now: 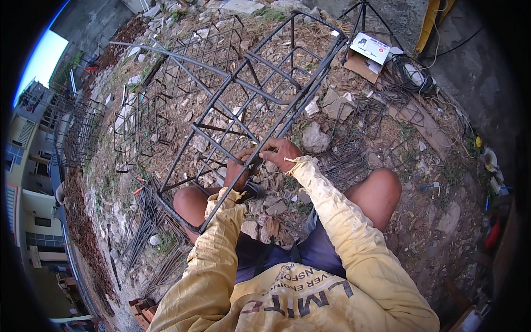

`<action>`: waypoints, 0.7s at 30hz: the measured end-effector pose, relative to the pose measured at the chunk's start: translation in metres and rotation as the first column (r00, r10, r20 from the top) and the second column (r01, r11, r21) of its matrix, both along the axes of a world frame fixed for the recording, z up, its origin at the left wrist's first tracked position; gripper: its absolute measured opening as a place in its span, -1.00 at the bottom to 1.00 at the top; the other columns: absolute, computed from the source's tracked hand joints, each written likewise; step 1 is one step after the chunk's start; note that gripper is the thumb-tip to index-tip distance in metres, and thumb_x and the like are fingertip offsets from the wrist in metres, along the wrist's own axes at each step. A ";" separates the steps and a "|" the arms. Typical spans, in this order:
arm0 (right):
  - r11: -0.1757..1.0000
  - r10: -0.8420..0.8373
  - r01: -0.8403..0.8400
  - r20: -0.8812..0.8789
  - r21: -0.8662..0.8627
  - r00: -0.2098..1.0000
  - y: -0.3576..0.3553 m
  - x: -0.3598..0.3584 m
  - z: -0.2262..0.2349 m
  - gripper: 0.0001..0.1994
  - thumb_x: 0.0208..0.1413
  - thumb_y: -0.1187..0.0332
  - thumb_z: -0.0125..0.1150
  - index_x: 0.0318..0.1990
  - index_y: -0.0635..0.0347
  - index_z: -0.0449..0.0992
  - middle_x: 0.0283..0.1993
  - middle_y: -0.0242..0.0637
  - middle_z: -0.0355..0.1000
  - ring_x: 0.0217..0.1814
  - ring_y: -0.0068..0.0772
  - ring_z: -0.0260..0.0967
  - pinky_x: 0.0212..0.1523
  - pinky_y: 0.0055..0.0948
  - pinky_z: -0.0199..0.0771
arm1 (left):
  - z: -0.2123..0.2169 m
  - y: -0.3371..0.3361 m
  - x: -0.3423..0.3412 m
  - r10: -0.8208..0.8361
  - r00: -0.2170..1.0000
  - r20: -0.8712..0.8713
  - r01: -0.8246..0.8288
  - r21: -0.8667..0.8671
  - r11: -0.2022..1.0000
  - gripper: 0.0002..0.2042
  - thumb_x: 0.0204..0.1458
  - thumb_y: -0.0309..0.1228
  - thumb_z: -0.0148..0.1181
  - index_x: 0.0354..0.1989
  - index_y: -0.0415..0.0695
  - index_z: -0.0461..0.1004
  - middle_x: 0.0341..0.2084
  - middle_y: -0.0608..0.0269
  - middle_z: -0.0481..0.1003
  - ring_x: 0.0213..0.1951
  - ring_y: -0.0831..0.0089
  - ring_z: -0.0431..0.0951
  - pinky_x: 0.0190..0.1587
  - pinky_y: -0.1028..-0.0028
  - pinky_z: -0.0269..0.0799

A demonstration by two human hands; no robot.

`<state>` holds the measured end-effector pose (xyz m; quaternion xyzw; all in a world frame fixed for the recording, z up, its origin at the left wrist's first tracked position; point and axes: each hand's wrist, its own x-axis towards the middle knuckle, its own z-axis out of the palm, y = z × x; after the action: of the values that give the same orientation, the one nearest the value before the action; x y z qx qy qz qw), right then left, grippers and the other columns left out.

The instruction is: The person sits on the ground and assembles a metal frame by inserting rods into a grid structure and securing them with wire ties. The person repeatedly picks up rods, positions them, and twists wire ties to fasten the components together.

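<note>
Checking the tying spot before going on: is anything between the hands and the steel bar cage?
Nothing visible. Both the left hand and the right hand are already on the steel bar cage, touching its bars directly.

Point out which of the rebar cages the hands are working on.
The near cage, resting across the person's knees: left hand and right hand grip its long bar. The other cage lies beyond it on the rubble, untouched.

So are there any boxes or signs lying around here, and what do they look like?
Open cardboard box: on the rubble at the top right, beside the tripod legs; flat, brown, with white printed flaps.
Printed lettering: on the person's yellow shirt at the bottom edge; dark letters.
No signs or screens show.
</note>
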<state>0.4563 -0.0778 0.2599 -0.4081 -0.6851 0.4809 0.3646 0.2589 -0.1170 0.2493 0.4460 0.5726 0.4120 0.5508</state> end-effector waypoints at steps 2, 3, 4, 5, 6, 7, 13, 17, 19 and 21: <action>0.991 -0.129 0.129 0.014 -0.037 0.992 -0.008 -0.001 -0.001 -0.78 -0.01 0.25 0.33 -0.30 0.20 0.58 -0.34 -0.12 0.54 -0.26 -0.14 0.50 -0.19 -0.27 0.45 | 0.007 0.000 0.006 0.025 1.000 -0.014 -0.025 -0.024 0.999 -0.69 0.18 -0.20 0.11 -0.13 -0.22 0.51 -0.47 0.31 0.51 -0.57 0.59 0.45 -0.57 0.59 0.40; 0.980 -0.192 0.193 0.023 -0.054 0.981 -0.013 -0.003 -0.001 -0.79 0.00 0.24 0.32 -0.32 0.19 0.58 -0.32 -0.08 0.54 -0.24 -0.07 0.51 -0.18 -0.24 0.46 | 0.010 0.001 0.009 0.051 0.999 0.018 -0.050 -0.059 0.997 -0.70 0.18 -0.20 0.11 -0.14 -0.20 0.51 -0.48 0.33 0.50 -0.58 0.61 0.44 -0.59 0.60 0.39; 0.962 -0.257 0.253 -0.023 -0.103 0.966 -0.017 -0.006 -0.007 -0.80 0.02 0.25 0.31 -0.35 0.19 0.57 -0.32 -0.09 0.54 -0.25 -0.07 0.51 -0.18 -0.22 0.46 | 0.013 0.002 0.013 0.078 0.996 0.049 -0.073 -0.094 0.993 -0.71 0.19 -0.19 0.10 -0.15 -0.19 0.50 -0.49 0.34 0.49 -0.60 0.62 0.43 -0.61 0.60 0.37; 0.944 -0.300 0.297 0.000 -0.145 0.954 -0.019 -0.007 -0.010 -0.80 0.02 0.25 0.31 -0.34 0.21 0.56 -0.32 -0.08 0.54 -0.24 -0.07 0.51 -0.17 -0.22 0.45 | 0.015 0.005 0.015 0.105 0.991 0.078 -0.095 -0.128 0.987 -0.72 0.20 -0.19 0.10 -0.16 -0.18 0.50 -0.51 0.36 0.48 -0.61 0.64 0.42 -0.63 0.61 0.36; 0.922 -0.341 0.339 0.025 -0.186 0.940 -0.021 -0.008 -0.012 -0.79 0.02 0.26 0.31 -0.33 0.22 0.56 -0.33 -0.07 0.54 -0.23 -0.06 0.51 -0.16 -0.22 0.45 | 0.014 0.009 0.013 0.052 0.994 0.096 -0.038 -0.141 0.989 -0.73 0.21 -0.20 0.09 -0.16 -0.17 0.50 -0.51 0.37 0.48 -0.61 0.65 0.42 -0.64 0.63 0.35; 0.896 -0.380 0.381 0.053 -0.226 0.924 -0.021 -0.009 -0.015 -0.79 0.02 0.26 0.31 -0.33 0.24 0.56 -0.33 -0.06 0.54 -0.23 -0.05 0.51 -0.16 -0.21 0.44 | 0.013 0.014 0.011 -0.002 0.994 0.114 0.019 -0.153 0.988 -0.74 0.22 -0.20 0.09 -0.17 -0.16 0.49 -0.52 0.38 0.48 -0.62 0.66 0.42 -0.65 0.64 0.34; 0.723 -0.470 0.287 -0.143 -0.628 0.871 -0.011 -0.015 -0.036 -0.80 0.09 0.29 0.29 -0.36 0.28 0.54 -0.51 -0.28 0.49 -0.67 -0.52 0.30 -0.65 -0.43 0.30 | -0.002 0.027 -0.002 -0.159 0.967 0.200 0.194 -0.171 0.966 -0.78 0.23 -0.22 0.09 -0.19 -0.10 0.49 -0.54 0.41 0.48 -0.61 0.69 0.45 -0.69 0.69 0.29; 0.613 -0.534 0.207 -0.207 -0.762 0.820 -0.012 -0.011 -0.021 -0.79 0.10 0.28 0.28 -0.36 0.27 0.53 -0.52 -0.33 0.48 -0.70 -0.62 0.24 -0.74 -0.51 0.18 | 0.007 0.031 0.001 -0.087 0.948 0.307 0.175 -0.273 0.946 -0.83 0.20 -0.25 0.15 -0.24 -0.09 0.49 -0.53 0.38 0.49 -0.61 0.66 0.48 -0.72 0.67 0.29; 0.602 -0.545 0.221 -0.193 -0.767 0.816 -0.012 -0.010 -0.020 -0.78 0.10 0.28 0.30 -0.35 0.29 0.53 -0.52 -0.32 0.49 -0.69 -0.61 0.25 -0.72 -0.51 0.22 | 0.012 0.032 0.004 -0.044 0.950 0.309 0.158 -0.353 0.922 -0.85 0.17 -0.28 0.19 -0.26 -0.10 0.49 -0.54 0.38 0.50 -0.61 0.64 0.49 -0.74 0.64 0.30; 0.647 -0.538 0.269 -0.177 -0.714 0.824 -0.012 -0.012 -0.023 -0.77 0.09 0.28 0.31 -0.34 0.30 0.52 -0.52 -0.30 0.49 -0.70 -0.61 0.25 -0.71 -0.53 0.23 | 0.015 0.034 0.003 -0.015 0.957 0.290 0.137 -0.405 0.904 -0.85 0.14 -0.30 0.23 -0.28 -0.10 0.49 -0.55 0.37 0.50 -0.61 0.62 0.50 -0.76 0.62 0.30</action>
<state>0.4441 -0.0894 0.2365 -0.5551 -0.2754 0.6636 0.4192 0.2621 -0.0830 0.2645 0.2761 0.5462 0.3157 0.7251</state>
